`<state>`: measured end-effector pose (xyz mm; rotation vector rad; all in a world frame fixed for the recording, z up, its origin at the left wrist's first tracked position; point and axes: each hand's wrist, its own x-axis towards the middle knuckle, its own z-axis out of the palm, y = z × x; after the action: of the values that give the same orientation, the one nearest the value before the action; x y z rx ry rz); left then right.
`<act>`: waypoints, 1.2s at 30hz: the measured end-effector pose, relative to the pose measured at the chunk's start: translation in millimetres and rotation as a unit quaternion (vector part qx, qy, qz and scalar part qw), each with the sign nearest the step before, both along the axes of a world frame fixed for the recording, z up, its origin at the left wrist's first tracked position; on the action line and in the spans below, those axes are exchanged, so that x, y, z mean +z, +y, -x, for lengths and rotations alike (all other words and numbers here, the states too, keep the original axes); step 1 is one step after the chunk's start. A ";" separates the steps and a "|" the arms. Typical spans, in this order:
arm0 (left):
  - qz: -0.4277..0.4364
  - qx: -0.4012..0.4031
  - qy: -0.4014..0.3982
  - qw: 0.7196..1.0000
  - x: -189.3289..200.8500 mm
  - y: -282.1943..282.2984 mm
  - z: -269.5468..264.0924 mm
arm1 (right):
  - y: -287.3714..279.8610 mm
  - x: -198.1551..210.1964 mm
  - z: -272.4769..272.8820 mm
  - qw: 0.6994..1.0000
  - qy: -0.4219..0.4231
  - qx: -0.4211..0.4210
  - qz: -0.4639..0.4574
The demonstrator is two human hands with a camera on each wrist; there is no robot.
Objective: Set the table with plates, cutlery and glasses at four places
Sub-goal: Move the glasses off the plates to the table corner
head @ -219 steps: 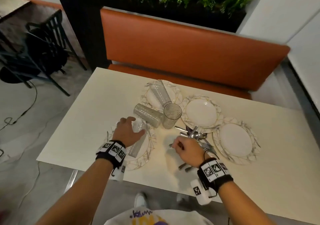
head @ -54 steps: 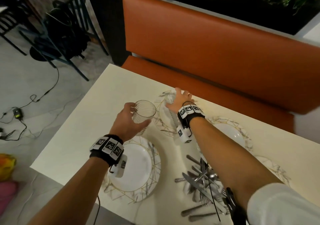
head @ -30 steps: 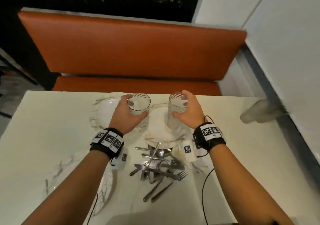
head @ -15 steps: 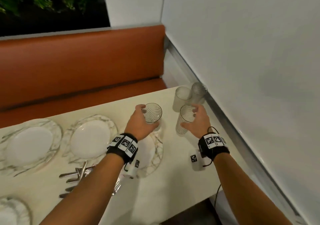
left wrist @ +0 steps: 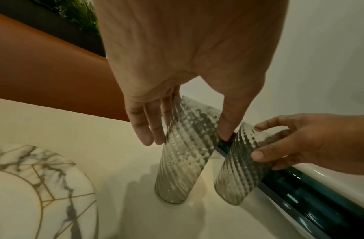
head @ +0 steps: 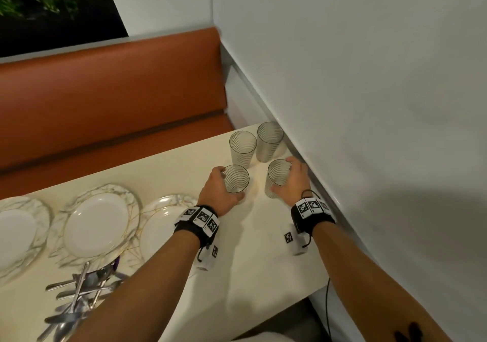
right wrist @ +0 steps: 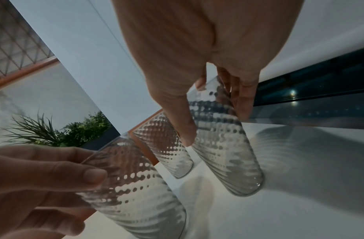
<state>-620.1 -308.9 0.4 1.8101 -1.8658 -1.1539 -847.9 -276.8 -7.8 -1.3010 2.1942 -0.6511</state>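
Four ribbed clear glasses stand upright in the table's far right corner by the wall. My left hand (head: 224, 191) grips the near left glass (head: 236, 179) around its upper part; its base touches the tabletop (left wrist: 171, 196). My right hand (head: 291, 180) grips the near right glass (head: 276, 176) the same way, close to the wall. Behind them two more glasses (head: 243, 147) (head: 269, 141) stand free. Three marble-rimmed white plates (head: 97, 223) (head: 13, 233) (head: 163, 225) lie in a row to the left. A cutlery pile (head: 79, 297) lies at the near left.
The cream table (head: 250, 275) ends at a white wall (head: 369, 130) with a dark strip (left wrist: 299, 202) along the right edge. An orange bench (head: 105, 99) runs behind the table. The table's near edge is below my forearms.
Both hands carried their glasses from the table's middle to the right corner and lowered them beside the two standing glasses. The view swung right with them.
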 end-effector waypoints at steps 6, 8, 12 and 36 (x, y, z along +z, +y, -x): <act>0.014 0.003 -0.010 1.000 -0.1 -3.7 25.9 | -22.8 3.2 10.7 1.000 -0.001 -0.008 0.014; 0.016 0.001 -0.013 1.000 0.8 -4.9 34.7 | -28.1 2.6 11.8 1.000 -0.010 -0.008 0.012; 0.014 0.002 -0.008 1.000 1.5 -8.0 47.0 | -31.8 2.6 17.6 1.000 0.004 0.015 -0.017; -0.015 0.066 0.047 0.997 -4.9 -25.9 57.2 | -40.5 9.1 9.1 0.998 -0.048 -0.050 0.006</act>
<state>-677.4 -334.8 -4.5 1.8323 -1.6586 -1.2031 -857.0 -317.3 1.3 -1.1468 2.1900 -0.7497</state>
